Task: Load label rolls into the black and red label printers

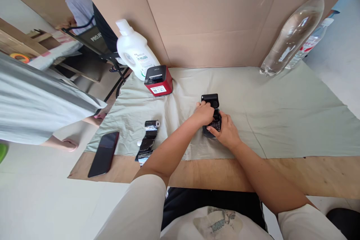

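A small black device with its lid raised (210, 99) sits on the cloth in front of me; it looks like a small printer, but I cannot be sure. My left hand (204, 114) reaches over its middle, fingers bent down into the opened part, and their tips are hidden. Along the device's right side, my right hand (228, 132) grips the body, with the thumb across the near edge. Left of my forearm, a roll of shiny black film (152, 124) lies partly unrolled in a crumpled strip.
A red and black box-shaped printer (166, 82) stands before a white detergent bottle (136, 50). At front left lies a phone (103, 153). Two clear bottles, the larger with a blue cap (292, 33), lean by the cardboard wall (213, 22). Other people (80, 9) are at left.
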